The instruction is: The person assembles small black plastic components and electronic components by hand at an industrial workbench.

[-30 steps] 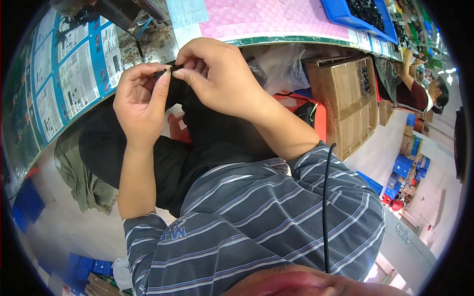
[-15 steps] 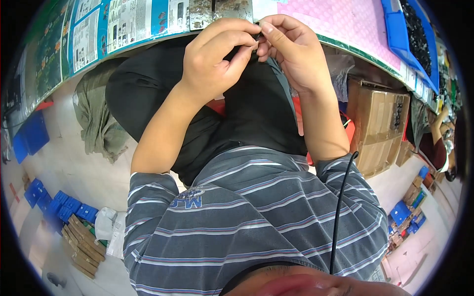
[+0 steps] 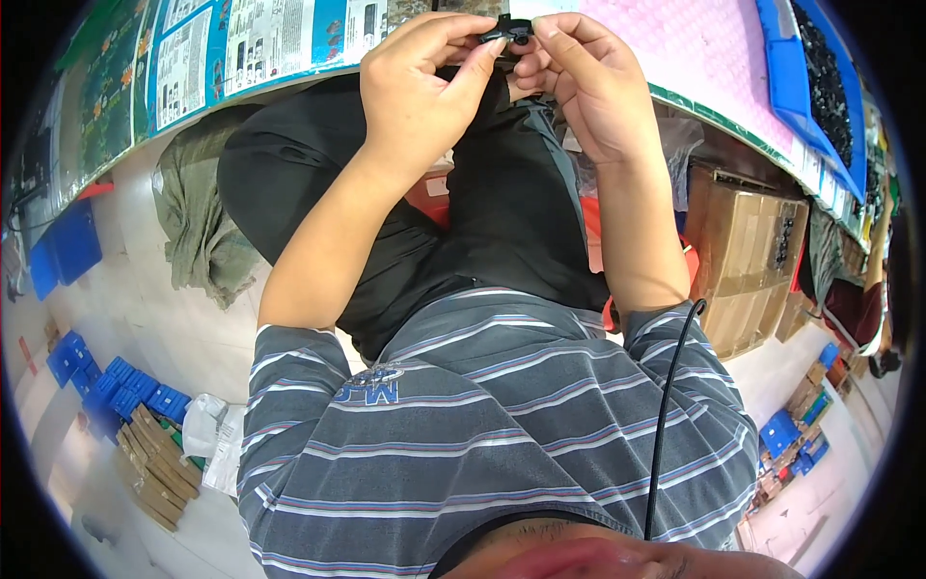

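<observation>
In the head view, the left hand (image 3: 417, 92) and the right hand (image 3: 579, 82) meet just above the lap, at the edge of the workbench (image 3: 675, 58). Between them sits a small black part (image 3: 508, 29), pinched from the left by thumb and forefinger and from the right by the fingertips (image 3: 545, 29), which are pressed close together on it. The part is mostly hidden, so its exact shape cannot be told. The step in hand looks like fine fitting or adjusting of the part, with both hands steadying it. The next move probably calls for a firm, even pinch and a small twist or press, without letting the piece slip. A blue bin (image 3: 810, 77) of dark pieces stands to the right on the bench, and a cardboard box (image 3: 743, 251) rests below it.
</observation>
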Demonstrator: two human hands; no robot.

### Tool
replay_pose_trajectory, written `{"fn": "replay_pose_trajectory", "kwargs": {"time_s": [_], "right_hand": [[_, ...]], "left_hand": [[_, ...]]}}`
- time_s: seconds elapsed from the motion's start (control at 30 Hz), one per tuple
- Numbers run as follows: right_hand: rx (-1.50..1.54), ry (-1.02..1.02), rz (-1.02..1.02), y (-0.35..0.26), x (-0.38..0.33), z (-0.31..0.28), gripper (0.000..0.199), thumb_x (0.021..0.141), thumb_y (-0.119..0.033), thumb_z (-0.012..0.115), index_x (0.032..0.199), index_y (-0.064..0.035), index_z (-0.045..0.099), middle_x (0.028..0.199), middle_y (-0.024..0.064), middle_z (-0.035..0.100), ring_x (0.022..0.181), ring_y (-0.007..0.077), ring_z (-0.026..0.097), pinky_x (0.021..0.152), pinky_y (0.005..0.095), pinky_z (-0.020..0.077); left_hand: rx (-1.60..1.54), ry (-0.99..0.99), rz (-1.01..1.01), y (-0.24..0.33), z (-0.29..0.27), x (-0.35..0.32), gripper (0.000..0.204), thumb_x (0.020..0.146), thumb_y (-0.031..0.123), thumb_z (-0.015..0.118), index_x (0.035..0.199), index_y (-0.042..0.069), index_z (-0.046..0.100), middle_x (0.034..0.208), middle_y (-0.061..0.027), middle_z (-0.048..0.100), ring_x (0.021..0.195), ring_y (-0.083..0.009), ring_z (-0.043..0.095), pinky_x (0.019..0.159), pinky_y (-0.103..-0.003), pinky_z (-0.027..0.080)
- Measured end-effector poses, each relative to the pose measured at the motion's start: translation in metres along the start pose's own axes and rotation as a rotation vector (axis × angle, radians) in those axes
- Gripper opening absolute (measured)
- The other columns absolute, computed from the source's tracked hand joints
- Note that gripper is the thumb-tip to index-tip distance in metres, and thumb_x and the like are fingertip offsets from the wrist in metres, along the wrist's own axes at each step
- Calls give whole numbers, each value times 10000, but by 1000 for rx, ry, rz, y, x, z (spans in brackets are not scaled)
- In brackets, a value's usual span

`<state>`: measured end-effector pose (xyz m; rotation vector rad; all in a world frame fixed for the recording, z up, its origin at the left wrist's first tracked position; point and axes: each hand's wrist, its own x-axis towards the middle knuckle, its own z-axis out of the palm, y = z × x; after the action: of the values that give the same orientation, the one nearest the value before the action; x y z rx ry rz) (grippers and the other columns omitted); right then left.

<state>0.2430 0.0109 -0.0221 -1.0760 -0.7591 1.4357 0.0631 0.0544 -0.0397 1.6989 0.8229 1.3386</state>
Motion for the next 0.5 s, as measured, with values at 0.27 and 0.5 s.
{"fn": "replay_pose_trajectory", "kwargs": {"time_s": [0.27, 0.5], "right_hand": [[-32, 89, 145, -19, 16, 12, 131, 1050, -171, 623, 1058, -41, 609, 823, 46, 681, 687, 140, 679, 622, 251, 570], [14, 32, 31, -7, 28, 1, 125, 1049, -155, 622, 1049, -31, 609, 823, 52, 674, 722, 139, 673, 690, 259, 578]], "left_hand": [[66, -34, -292, 26, 1, 22, 161, 917, -39, 728, 1074, -64, 705, 983, -109, 732, 868, -129, 716, 749, -244, 570], [145, 39, -270, 23, 8, 24, 159, 900, -11, 752, 1045, -71, 730, 920, -127, 756, 817, -132, 731, 689, -250, 562]]}}
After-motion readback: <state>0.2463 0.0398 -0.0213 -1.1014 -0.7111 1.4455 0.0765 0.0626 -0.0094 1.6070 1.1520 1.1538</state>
